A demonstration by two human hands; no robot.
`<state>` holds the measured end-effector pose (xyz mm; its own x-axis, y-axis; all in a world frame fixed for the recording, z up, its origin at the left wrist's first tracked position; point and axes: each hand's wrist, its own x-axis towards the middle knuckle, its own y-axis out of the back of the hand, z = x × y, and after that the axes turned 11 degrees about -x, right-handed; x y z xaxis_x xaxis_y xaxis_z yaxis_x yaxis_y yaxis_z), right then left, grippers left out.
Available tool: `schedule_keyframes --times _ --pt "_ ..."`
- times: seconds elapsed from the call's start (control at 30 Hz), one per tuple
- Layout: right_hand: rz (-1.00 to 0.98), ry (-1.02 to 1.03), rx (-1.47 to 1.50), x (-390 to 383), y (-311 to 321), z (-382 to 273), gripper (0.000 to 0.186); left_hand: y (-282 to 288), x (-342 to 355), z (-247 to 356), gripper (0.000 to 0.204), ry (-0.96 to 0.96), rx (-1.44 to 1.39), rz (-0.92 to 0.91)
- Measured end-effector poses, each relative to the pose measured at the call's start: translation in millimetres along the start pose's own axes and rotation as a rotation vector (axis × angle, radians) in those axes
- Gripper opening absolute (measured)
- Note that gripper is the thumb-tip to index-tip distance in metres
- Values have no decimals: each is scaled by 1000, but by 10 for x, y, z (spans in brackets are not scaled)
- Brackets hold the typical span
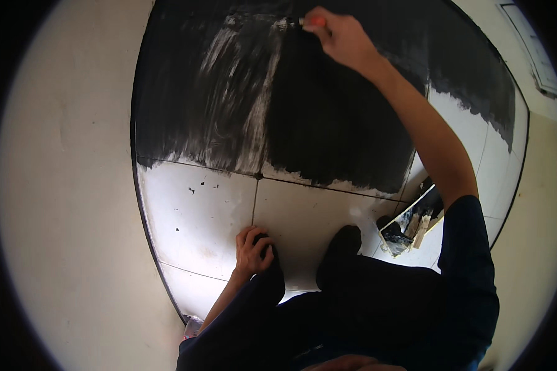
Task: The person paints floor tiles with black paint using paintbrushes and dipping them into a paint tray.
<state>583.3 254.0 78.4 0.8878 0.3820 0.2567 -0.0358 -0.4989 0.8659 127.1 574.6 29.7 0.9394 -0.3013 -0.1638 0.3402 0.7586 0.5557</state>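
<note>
My right hand [333, 37] reaches to the top of the floor, closed on a small tool with a red handle [317, 21], its working end hard to make out. It is over dark grey coating [334, 117], which covers the upper tiles and has pale streaks [241, 74] left of the hand. My left hand [249, 252] rests low on my dark-clothed left leg or shoe, fingers bent and apart, beside the white tiles [198, 210] below the coating's ragged edge.
A tray [404, 238] with dark residue and wooden pieces lies on the tiles right of my right foot [343, 244]. Pale walls [68, 173] flank the floor on both sides. A framed panel [531, 49] shows at upper right, and a clear plastic object [190, 328] sits at lower left.
</note>
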Motion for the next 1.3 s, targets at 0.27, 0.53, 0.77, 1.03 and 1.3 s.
schedule_keyframes --times 0.27,0.53,0.77,1.03,1.3 --pt "-145 221 308 -1181 -11 -798 13 -24 -22 -30 21 16 -3 -13" --pt "101 -19 161 -136 125 263 19 -3 27 0 22 -38 11 -8" --pt "131 176 -70 -545 46 397 22 -18 36 11 19 -18 19 -1" --pt "-26 -68 295 -937 485 -167 9 -14 -4 -36 18 -29 31 2" --pt "74 229 -104 -584 -138 134 35 -43 22 -35 20 -54 37 -15"
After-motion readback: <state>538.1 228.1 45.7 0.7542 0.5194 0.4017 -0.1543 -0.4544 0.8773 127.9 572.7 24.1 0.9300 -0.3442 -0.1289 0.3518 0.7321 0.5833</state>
